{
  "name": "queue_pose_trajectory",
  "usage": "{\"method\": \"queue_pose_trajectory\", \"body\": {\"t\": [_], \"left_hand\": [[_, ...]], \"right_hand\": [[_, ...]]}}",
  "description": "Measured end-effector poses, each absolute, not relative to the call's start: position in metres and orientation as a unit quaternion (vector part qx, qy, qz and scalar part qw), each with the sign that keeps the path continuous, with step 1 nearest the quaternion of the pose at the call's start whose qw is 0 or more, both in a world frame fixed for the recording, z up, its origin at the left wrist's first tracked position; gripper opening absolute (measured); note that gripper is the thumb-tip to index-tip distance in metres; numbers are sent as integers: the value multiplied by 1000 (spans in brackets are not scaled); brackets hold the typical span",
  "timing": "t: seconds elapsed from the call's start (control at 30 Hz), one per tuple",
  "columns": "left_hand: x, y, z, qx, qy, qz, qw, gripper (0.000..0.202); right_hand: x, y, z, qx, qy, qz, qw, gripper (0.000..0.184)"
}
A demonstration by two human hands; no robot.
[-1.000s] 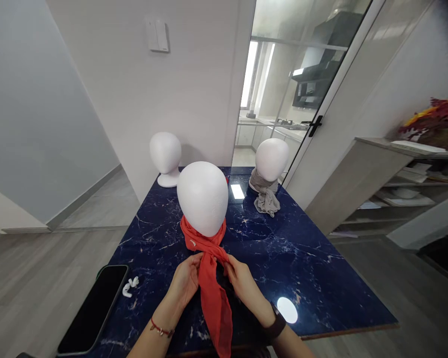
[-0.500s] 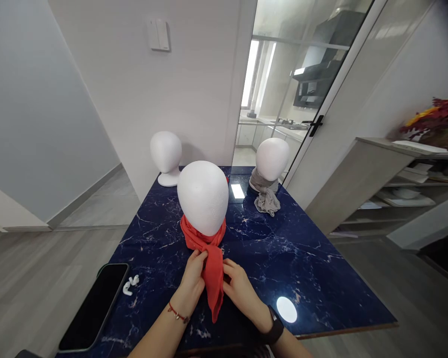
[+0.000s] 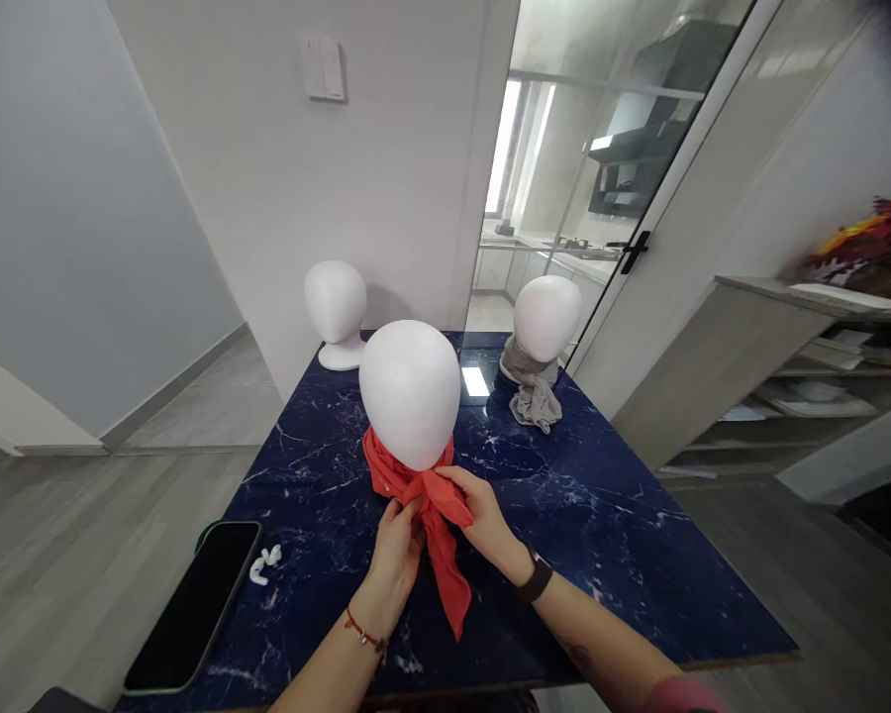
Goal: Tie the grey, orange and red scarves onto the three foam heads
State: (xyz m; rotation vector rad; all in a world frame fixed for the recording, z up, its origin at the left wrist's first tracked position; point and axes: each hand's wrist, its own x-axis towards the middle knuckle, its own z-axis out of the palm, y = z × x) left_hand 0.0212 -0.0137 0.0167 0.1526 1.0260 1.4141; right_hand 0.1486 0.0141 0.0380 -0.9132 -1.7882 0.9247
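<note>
- Phone point(image 3: 194, 606), screen dark, at left edge of surface point(image 3: 601, 485); white earbuds point(image 3: 256, 570) beside it.
- Rear left: bare white head point(image 3: 336, 302).
- Rear right: similar head point(image 3: 547, 317), grey scarf point(image 3: 536, 402) knotted round neck.

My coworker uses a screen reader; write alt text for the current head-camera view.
A person's left hand and right hand hold a red scarf wrapped below a white dummy head on a dark blue table. Behind stand a bare head at left and another wearing a gray scarf at right; a phone and earbuds lie near the left edge.

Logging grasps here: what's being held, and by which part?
The red scarf: the left hand has its grip at the front crossing, the right hand on the upper end.
</note>
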Motion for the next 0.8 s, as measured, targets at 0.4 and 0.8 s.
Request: {"method": "queue_pose_trajectory", "body": {"t": [0.4, 0.8], "left_hand": [[16, -31, 21, 156, 453, 653, 586, 31], [13, -18, 7, 184, 453, 693, 529, 32]], "right_hand": [[136, 39, 37, -440, -776, 331, 307, 22], [122, 37, 36, -416, -717, 492, 266, 26]]}}
